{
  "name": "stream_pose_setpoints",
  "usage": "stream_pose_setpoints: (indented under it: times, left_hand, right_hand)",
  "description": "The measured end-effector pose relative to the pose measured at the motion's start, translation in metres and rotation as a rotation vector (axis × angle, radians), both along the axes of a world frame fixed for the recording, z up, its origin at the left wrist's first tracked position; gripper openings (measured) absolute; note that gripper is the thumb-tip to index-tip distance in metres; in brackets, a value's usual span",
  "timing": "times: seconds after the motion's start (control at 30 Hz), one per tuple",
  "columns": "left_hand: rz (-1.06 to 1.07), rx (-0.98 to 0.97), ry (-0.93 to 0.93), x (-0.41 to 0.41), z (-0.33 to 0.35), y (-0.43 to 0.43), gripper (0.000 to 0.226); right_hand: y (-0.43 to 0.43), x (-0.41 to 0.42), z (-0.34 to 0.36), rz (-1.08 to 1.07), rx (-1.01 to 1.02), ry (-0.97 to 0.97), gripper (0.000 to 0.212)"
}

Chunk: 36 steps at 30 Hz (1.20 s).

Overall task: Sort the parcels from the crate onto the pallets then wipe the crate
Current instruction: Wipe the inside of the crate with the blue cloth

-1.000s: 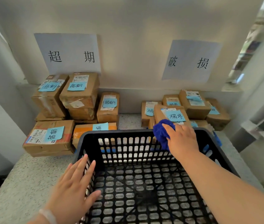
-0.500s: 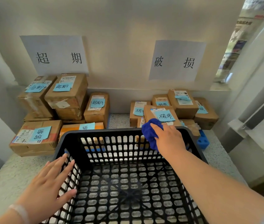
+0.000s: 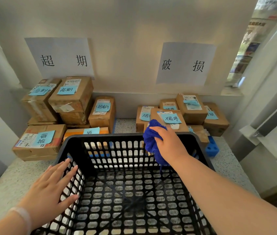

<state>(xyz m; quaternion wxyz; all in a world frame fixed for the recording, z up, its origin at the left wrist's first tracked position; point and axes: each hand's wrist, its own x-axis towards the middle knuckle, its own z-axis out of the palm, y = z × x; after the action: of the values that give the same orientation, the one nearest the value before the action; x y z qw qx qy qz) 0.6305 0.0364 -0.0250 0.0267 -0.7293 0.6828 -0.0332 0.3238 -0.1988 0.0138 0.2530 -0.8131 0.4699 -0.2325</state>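
Now | right hand point(image 3: 170, 143) grips cloth point(image 3: 152, 141) | crate point(image 3: 127, 135) rim

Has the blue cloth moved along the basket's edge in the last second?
No. The blue cloth, gripped by the right hand, stays on the far rim of the crate, right of middle, just below the same front parcel.

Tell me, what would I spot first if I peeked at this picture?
The big black crate in the front middle, empty of parcels, jumps out first. At its far rim the right hand grips a bright blue cloth, while the left hand lies flat on its left wall. Behind, brown parcels with blue notes sit in two piles under two paper signs.
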Motion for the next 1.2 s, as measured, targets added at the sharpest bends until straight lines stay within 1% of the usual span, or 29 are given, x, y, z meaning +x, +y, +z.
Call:
stream_pose_setpoints:
  times: [0.17,0.3,0.4,0.43,0.47,0.5,0.53,0.57,0.6,0.7,0.73,0.77,0.83,0.87,0.9,0.97,1.07,1.1,1.13,1.17,1.2]
  left_hand:
    - [-0.008,0.0,-0.021,0.0,0.002,0.0,0.079]
    - [-0.022,0.007,-0.062,-0.002,0.004,0.0,0.077]
    - [-0.034,0.02,-0.077,-0.001,0.003,-0.001,0.077]
    - [-0.035,0.023,-0.074,-0.001,0.003,-0.001,0.077]
    - [-0.037,0.024,-0.073,-0.001,0.002,-0.001,0.078]
    - [-0.036,0.025,-0.073,0.0,0.002,-0.001,0.078]
    - [-0.033,0.027,-0.067,0.001,0.001,-0.001,0.079]
    - [-0.028,0.03,-0.058,0.001,0.001,-0.001,0.079]
    - [-0.022,0.029,-0.047,0.002,0.0,-0.002,0.079]
    - [-0.001,0.023,-0.035,0.004,-0.001,-0.003,0.079]
    - [0.001,0.029,-0.037,0.003,-0.001,-0.003,0.079]
    - [0.006,0.043,-0.037,0.002,-0.001,-0.004,0.08]
    - [0.02,0.087,-0.046,-0.001,0.002,-0.005,0.082]
    - [0.025,0.105,-0.051,-0.003,0.004,-0.005,0.082]
    - [0.028,0.121,-0.062,-0.004,0.006,-0.005,0.082]
    - [0.034,0.168,-0.091,-0.005,0.007,-0.005,0.08]
    - [0.069,0.177,-0.097,-0.007,0.008,-0.003,0.084]
    - [0.079,0.137,-0.078,-0.008,0.008,-0.002,0.089]
    - [0.065,0.011,-0.08,-0.006,0.004,-0.001,0.095]
    - [0.076,-0.025,-0.046,-0.005,0.001,0.0,0.1]
    - [0.089,-0.009,-0.006,-0.005,0.001,0.001,0.103]
  right_hand:
    - [0.015,0.022,0.003,0.117,-0.042,-0.073,0.032]
    - [0.014,0.024,0.013,0.019,-0.033,-0.186,0.034]
    - [-0.001,0.005,0.014,-0.064,-0.099,-0.121,0.035]
    - [-0.008,-0.005,0.013,-0.099,-0.068,-0.094,0.034]
    - [-0.014,-0.016,0.011,-0.14,-0.023,-0.012,0.034]
    - [-0.018,-0.03,0.009,-0.167,-0.009,0.152,0.039]
    - [-0.018,-0.042,0.007,-0.184,-0.004,0.346,0.05]
    - [-0.018,-0.055,0.005,-0.197,-0.032,0.481,0.06]
    - [-0.016,-0.065,0.004,-0.205,-0.055,0.55,0.066]
    - [-0.009,-0.077,0.009,-0.252,-0.077,0.669,0.071]
    - [-0.009,-0.079,0.008,-0.259,-0.089,0.647,0.07]
    - [-0.01,-0.081,0.004,-0.266,-0.105,0.568,0.066]
    - [-0.014,-0.086,0.0,-0.328,-0.069,0.299,0.061]
    - [-0.018,-0.089,-0.001,-0.375,-0.039,0.206,0.059]
    - [-0.022,-0.092,-0.001,-0.428,-0.008,0.168,0.056]
    - [-0.026,-0.097,0.001,-0.491,0.043,0.209,0.052]
    - [-0.021,-0.102,0.002,-0.423,0.051,0.304,0.052]
    - [-0.018,-0.102,0.002,-0.39,0.045,0.339,0.051]
    - [-0.014,-0.101,0.001,-0.363,0.04,0.365,0.05]
    - [-0.011,-0.1,0.001,-0.349,0.04,0.372,0.049]
    - [-0.006,-0.1,0.002,-0.349,0.053,0.355,0.048]
